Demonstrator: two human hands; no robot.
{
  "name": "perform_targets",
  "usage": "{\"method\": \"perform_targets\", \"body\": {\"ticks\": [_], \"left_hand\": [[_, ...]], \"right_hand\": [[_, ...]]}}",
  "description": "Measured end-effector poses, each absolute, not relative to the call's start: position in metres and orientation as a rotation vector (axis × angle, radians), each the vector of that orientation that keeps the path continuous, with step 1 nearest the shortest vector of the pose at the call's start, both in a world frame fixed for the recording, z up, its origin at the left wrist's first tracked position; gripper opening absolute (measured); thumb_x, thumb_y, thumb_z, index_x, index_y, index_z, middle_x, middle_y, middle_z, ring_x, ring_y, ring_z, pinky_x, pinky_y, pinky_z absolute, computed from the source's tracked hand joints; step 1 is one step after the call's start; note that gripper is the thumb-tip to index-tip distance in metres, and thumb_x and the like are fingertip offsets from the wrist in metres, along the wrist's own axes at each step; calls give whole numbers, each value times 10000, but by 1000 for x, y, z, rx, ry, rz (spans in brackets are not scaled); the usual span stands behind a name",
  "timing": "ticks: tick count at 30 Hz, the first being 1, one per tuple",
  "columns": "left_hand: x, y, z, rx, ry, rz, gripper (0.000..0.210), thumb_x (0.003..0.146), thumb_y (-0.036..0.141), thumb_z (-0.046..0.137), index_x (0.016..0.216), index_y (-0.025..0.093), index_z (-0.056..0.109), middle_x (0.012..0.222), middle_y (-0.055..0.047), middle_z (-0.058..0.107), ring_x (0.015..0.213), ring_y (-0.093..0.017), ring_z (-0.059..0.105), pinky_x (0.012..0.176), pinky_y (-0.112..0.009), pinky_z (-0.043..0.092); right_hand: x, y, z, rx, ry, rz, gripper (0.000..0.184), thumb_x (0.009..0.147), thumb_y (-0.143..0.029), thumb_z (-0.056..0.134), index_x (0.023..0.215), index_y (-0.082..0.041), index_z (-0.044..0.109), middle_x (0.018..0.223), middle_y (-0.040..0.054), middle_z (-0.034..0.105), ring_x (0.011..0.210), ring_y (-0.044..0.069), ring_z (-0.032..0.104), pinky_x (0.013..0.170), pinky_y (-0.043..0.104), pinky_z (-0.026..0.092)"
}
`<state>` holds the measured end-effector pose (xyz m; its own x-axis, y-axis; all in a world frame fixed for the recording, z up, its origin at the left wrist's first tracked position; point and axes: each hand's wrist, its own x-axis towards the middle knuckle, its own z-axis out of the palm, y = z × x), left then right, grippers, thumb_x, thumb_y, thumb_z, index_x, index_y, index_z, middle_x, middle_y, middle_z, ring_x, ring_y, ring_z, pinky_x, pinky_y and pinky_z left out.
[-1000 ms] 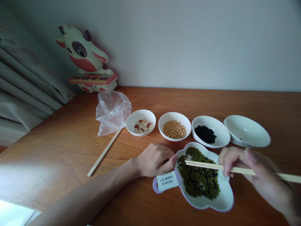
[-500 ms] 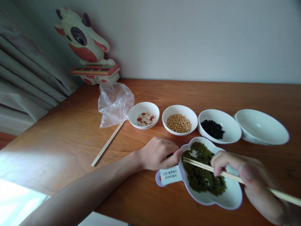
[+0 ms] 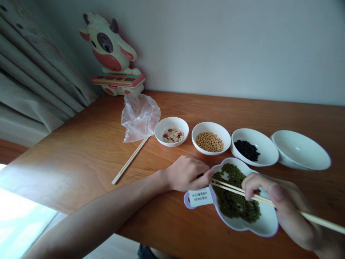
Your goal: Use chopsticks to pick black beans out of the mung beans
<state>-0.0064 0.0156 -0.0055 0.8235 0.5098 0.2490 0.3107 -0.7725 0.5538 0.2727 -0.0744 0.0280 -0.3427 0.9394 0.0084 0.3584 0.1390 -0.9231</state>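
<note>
A pair of wooden chopsticks [image 3: 265, 200] is gripped in my right hand [image 3: 287, 205]. Their tips, slightly apart, touch the green beans near the left rim of a scalloped white dish [image 3: 265, 225] with a purple edge. Green mung beans [image 3: 237, 207] with a few dark beans among them cover much of its bottom. My left hand [image 3: 187, 172] is curled at the dish's left rim, thumb against it; the other fingertips are hidden. Below that hand, the dish's handle [image 3: 186, 200] bears a white printed label [image 3: 201, 197].
Behind the dish stand white bowls holding peanut pieces [image 3: 174, 135], yellow soybeans [image 3: 209, 141] and black beans [image 3: 246, 150]. A fourth bowl [image 3: 300, 149] shows no contents. To the left lie a clear plastic bag [image 3: 140, 118], other chopsticks [image 3: 129, 162] and a cow toy [image 3: 113, 54].
The camera view has shifted, so things appear farther right. The chopstick tips have spread slightly apart. Both hands keep about the same place at the dish.
</note>
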Motion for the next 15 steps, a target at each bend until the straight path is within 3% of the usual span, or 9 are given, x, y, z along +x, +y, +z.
{"method": "perform_targets", "body": {"ticks": [15], "left_hand": [[-6,17,-2,2499,574,539,474,1123,359,360,725,178,544,721,-29,649,624,-117,563,612,-271,383]], "right_hand": [[280,-75,26,-1219,-1807,1193,734,985,-794,175,802,-248,631,781,76,609,753,270,555,713,401,452]]}}
